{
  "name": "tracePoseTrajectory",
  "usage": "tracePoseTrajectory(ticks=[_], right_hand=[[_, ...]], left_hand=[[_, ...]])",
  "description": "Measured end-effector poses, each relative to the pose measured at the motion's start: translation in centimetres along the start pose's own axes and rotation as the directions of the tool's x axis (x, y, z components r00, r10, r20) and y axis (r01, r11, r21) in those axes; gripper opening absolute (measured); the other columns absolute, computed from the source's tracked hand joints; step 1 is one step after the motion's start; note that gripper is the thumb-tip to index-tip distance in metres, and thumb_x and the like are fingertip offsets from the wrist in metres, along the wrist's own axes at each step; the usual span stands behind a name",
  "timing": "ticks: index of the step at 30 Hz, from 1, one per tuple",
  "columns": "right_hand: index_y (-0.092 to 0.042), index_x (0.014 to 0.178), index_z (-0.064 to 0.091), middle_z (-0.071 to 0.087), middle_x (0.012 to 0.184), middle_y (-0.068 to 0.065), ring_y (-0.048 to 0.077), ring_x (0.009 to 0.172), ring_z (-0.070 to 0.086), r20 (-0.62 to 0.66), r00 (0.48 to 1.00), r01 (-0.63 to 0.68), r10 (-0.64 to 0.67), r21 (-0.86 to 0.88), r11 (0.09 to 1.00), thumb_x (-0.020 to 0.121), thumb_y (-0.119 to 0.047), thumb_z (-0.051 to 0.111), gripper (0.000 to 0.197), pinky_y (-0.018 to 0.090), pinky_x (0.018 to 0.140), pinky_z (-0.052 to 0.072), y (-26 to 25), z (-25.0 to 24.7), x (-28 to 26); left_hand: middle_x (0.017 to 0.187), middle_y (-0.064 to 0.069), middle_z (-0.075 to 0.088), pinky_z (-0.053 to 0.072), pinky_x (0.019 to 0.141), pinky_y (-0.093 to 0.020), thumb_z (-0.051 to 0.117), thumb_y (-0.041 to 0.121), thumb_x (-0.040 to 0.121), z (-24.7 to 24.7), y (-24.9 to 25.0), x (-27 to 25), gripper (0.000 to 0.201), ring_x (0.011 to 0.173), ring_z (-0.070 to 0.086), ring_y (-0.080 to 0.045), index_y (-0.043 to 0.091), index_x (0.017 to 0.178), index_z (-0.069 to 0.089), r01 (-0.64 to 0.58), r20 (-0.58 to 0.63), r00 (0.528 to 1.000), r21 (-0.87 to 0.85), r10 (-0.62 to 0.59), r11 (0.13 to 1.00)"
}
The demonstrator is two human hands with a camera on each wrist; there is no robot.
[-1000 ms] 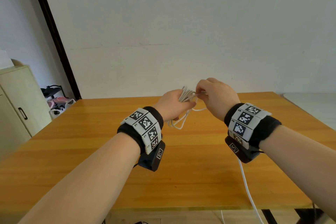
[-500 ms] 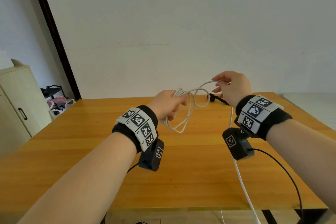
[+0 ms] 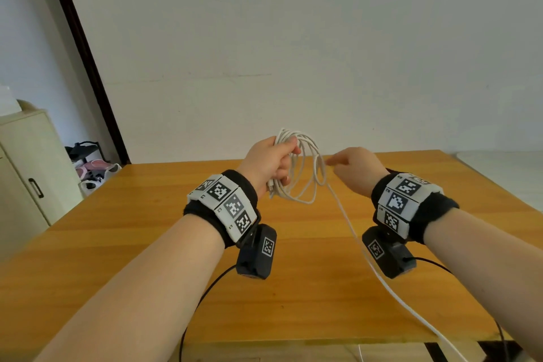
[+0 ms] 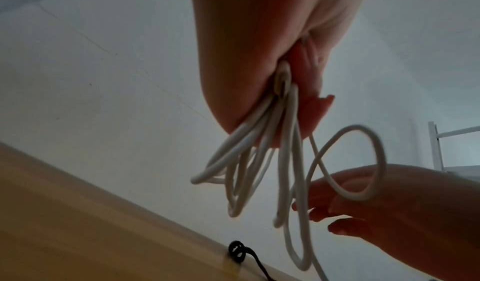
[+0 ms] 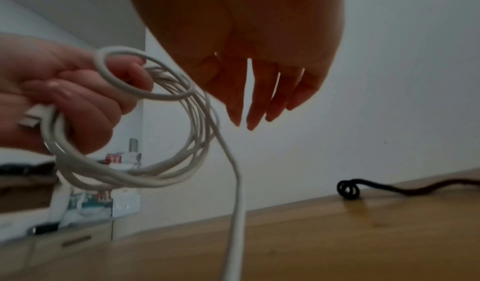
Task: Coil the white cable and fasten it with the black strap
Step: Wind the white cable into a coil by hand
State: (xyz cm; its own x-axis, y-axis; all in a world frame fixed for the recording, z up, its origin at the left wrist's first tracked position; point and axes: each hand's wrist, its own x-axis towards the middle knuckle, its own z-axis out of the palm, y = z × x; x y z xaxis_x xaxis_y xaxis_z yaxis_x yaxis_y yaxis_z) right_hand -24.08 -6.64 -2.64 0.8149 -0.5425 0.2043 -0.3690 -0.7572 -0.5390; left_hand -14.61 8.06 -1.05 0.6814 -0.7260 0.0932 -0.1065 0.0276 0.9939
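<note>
White cable (image 3: 296,167): several loops bunched in left hand (image 3: 269,163) grip, held above the table (image 3: 308,273); free tail drops past the near edge. Right hand (image 3: 357,169) just beside the loops, fingers (image 5: 255,109) loose, straight, holding nothing. Black strap (image 5: 349,189) lies on the table, untouched.

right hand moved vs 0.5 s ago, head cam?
Yes. The right hand has dropped and shifted left toward the left hand; against the far edge of the wooden table, it now sits at that edge instead of above it.
</note>
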Motion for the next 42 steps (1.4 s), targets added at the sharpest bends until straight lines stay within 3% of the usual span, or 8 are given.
tracePoseTrajectory(ticks=[5,11,14,20,29,32,36,42], right_hand=[[-0.003,0.095,0.065,0.07,0.091,0.019,0.029,0.085,0.065,0.183,0.974,-0.223,0.135,0.648,0.728,0.091,-0.026,0.047,0.029,0.045,0.094,0.051,-1.1,0.3,-0.5],[-0.009,0.082,0.056,0.056,0.075,0.005,0.022,0.072,0.054,-0.015,0.995,-0.086,0.098,0.374,0.923,0.077,-0.067,0.052,0.058,0.037,0.075,0.05,-1.4,0.5,-0.6],[-0.005,0.088,0.061,0.066,0.081,0.01,0.023,0.077,0.064,0.07,0.992,-0.121,0.101,0.407,0.906,0.075,-0.07,0.052,0.067,0.039,0.084,0.053,-1.8,0.4,-0.8],[0.0,0.11,0.062,0.067,0.099,0.018,0.025,0.085,0.063,0.019,0.999,-0.049,0.046,0.181,0.982,0.075,-0.057,0.064,0.067,0.039,0.081,0.052,-3.1,-0.3,-1.3],[-0.011,0.107,0.044,0.051,0.093,0.013,0.026,0.07,0.062,0.269,0.946,-0.309,0.18,0.588,0.747,0.08,-0.01,0.066,0.035,0.04,0.071,0.059,-3.6,0.1,-1.2],[-0.007,0.091,0.05,0.044,0.073,0.008,0.018,0.057,0.045,0.184,0.969,-0.243,0.167,0.557,0.795,0.076,0.002,0.064,0.023,0.028,0.058,0.051,-3.6,-0.4,-1.0],[-0.005,0.086,0.065,0.056,0.074,0.006,0.021,0.068,0.054,0.086,0.982,-0.19,0.171,0.319,0.929,0.077,-0.001,0.062,0.011,0.033,0.07,0.055,-3.2,-1.7,-0.6],[-0.014,0.083,0.067,0.065,0.082,0.002,0.013,0.066,0.055,-0.18,0.971,-0.136,0.155,0.114,0.984,0.082,-0.001,0.058,0.016,0.021,0.055,0.045,-1.7,-3.0,0.7]], left_hand=[[0.04,0.009,0.029,0.036,0.047,-0.024,0.044,0.026,0.098,0.5,0.0,0.0,0.029,0.031,0.024,-0.007,0.014,0.074,0.053,-0.025,-0.072,0.997,0.024,0.027,0.999],[0.043,0.007,0.032,0.036,0.047,-0.027,0.046,0.026,0.097,0.8,-0.2,0.3,0.027,0.033,0.028,-0.008,0.011,0.076,0.054,-0.072,-0.167,0.982,0.119,0.092,0.99],[0.048,0.004,0.037,0.039,0.048,-0.026,0.047,0.027,0.096,0.9,-0.4,0.4,0.027,0.041,0.033,-0.012,0.014,0.072,0.054,-0.098,-0.197,0.971,0.191,0.136,0.977],[0.059,0.0,0.04,0.039,0.049,-0.025,0.046,0.028,0.096,0.9,-0.6,0.5,0.026,0.051,0.039,-0.014,0.016,0.075,0.054,-0.138,-0.225,0.95,0.313,0.215,0.94],[0.058,0.0,0.038,0.039,0.052,-0.027,0.045,0.028,0.096,0.5,-0.6,0.1,0.028,0.052,0.038,-0.015,0.018,0.071,0.053,-0.138,-0.213,0.954,0.306,0.209,0.942],[0.058,-0.001,0.038,0.039,0.051,-0.027,0.045,0.029,0.096,0.1,-0.6,0.0,0.028,0.05,0.038,-0.016,0.018,0.072,0.053,-0.128,-0.218,0.954,0.319,0.204,0.939],[0.063,-0.001,0.039,0.038,0.049,-0.025,0.046,0.03,0.096,-0.2,-0.8,0.0,0.028,0.054,0.038,-0.015,0.018,0.071,0.053,-0.095,-0.244,0.954,0.308,0.175,0.947],[0.056,0.0,0.035,0.036,0.045,-0.025,0.047,0.028,0.095,-0.6,-0.5,0.1,0.028,0.042,0.033,-0.015,0.015,0.071,0.054,-0.023,-0.266,0.961,0.195,0.076,0.98]])
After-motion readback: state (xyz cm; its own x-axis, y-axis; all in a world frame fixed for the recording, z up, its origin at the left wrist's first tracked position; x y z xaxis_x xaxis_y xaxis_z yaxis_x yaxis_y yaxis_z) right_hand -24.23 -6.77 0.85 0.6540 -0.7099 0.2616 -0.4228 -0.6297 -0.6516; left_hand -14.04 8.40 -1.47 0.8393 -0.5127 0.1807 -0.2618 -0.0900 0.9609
